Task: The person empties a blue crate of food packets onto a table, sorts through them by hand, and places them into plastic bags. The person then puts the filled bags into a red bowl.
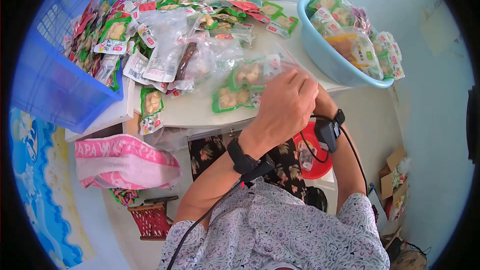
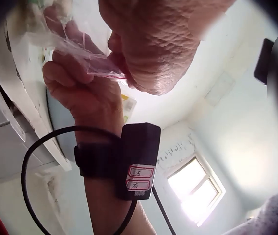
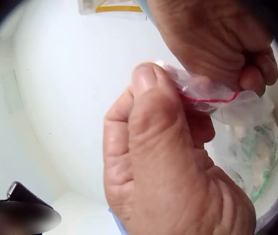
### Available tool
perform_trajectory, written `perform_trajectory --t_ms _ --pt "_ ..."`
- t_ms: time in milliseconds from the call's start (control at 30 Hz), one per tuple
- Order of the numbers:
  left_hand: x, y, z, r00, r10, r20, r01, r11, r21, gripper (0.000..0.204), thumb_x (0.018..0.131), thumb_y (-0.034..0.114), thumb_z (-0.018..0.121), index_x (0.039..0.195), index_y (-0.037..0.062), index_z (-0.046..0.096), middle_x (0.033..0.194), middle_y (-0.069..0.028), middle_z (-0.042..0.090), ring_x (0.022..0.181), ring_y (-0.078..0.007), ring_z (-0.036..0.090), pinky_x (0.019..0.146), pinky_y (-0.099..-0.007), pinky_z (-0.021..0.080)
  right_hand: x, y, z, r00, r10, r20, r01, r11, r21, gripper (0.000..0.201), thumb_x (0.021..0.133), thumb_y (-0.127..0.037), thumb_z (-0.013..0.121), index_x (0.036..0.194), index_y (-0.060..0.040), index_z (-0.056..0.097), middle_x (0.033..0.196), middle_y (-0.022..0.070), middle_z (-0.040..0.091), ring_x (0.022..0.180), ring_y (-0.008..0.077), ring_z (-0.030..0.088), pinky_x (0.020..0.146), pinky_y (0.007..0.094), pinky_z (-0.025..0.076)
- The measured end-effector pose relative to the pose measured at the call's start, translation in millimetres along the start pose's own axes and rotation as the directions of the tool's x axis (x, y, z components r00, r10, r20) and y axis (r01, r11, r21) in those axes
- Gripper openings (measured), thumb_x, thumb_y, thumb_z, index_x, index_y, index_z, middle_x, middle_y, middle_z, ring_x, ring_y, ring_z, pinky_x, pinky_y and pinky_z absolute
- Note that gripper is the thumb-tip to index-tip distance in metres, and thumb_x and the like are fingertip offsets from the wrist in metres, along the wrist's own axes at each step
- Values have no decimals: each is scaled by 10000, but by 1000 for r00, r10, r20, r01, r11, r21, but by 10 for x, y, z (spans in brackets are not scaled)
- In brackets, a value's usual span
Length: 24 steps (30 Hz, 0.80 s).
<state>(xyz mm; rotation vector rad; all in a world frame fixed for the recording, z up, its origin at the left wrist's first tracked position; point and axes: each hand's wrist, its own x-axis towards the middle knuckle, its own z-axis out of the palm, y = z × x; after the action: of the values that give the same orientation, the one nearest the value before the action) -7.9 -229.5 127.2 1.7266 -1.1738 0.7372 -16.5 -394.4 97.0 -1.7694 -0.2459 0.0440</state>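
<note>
1. Hands meet at centre right of the head view, above the table (image 1: 200, 112) edge, both pinching one clear bag (image 3: 237, 105) by its mouth.
2. Left hand (image 1: 285, 105) on top there, fingers curled down over the bag rim; lower centre of the right-wrist view shows its thumb (image 3: 146, 85) pressed on the plastic.
3. Right hand (image 2: 80, 88) mostly hidden beneath in the head view; upper left of the left-wrist view shows its fingers closed on the film.
4. Red strip (image 3: 210, 99) along the bag's mouth, upper right of the right-wrist view, nipped between both hands; looks like a zip seal, so a grip from each side probably serves to work that seal.
5. Green-edged packets (image 3: 249, 156) inside the bag, hanging at lower right of that view, weight carried by the pinch above.
6. More packets (image 1: 235, 87) spread over the table just left of the hands, within easy reach; others heaped in a blue basket (image 1: 55, 90) at upper left and a blue basin (image 1: 330, 57) at upper right.
7. Print on the packets too small to read.
8. Pink towel (image 1: 125, 162) at lower left carries large white letters, seemingly "PAPA" plus more, partly folded away.
9. Camera (image 2: 139, 161) on the right wrist, bottom centre of the left-wrist view, bears two small red-framed labels, characters unreadable.
</note>
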Motion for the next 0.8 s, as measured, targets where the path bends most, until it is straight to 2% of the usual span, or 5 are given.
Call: perform_trajectory --t_ms 167,300,567,667,800 --pt "-70 -50 -40 1000 -15 -9 15 1000 17 92 910 51 658 928 29 571 825 -120 576 795 -347 564 690 -455 477 91 -72 197 995 69 -68 -56 983 174 368 971 -138 647 1327 -59 597 1256 72 640 1169 184 593 1028 355 479" --pt "-159 -95 -84 999 -47 4 47 998 -34 87 925 53 653 929 30 570 820 -119 568 788 -349 566 687 -455 476 379 39 100 957 -290 16 277 895 -349 485 930 -121 691 1394 -57 566 1260 69 634 1168 192 593 1026 363 475" --pt "-107 -65 -85 997 -55 -52 52 996 -69 92 920 51 662 925 33 572 821 -117 558 789 -347 564 684 -449 475 417 116 2 989 -99 -109 102 994 31 487 905 -127 742 1360 -41 591 900 55 695 840 109 633 767 285 507" --pt "-149 -61 -4 999 -25 -39 21 996 -83 93 913 48 665 929 32 576 824 -117 560 787 -345 560 682 -446 475 459 -64 259 966 -68 -248 -15 948 -317 404 909 -147 744 1281 -54 618 858 71 683 793 131 632 730 301 515" --pt "-214 -76 -6 999 -19 35 21 997 -77 82 905 33 660 944 33 588 842 -111 580 796 -338 568 693 -450 478 586 202 311 889 -316 -332 151 886 -439 371 901 -171 750 1227 -49 621 891 105 717 808 192 689 709 323 538"
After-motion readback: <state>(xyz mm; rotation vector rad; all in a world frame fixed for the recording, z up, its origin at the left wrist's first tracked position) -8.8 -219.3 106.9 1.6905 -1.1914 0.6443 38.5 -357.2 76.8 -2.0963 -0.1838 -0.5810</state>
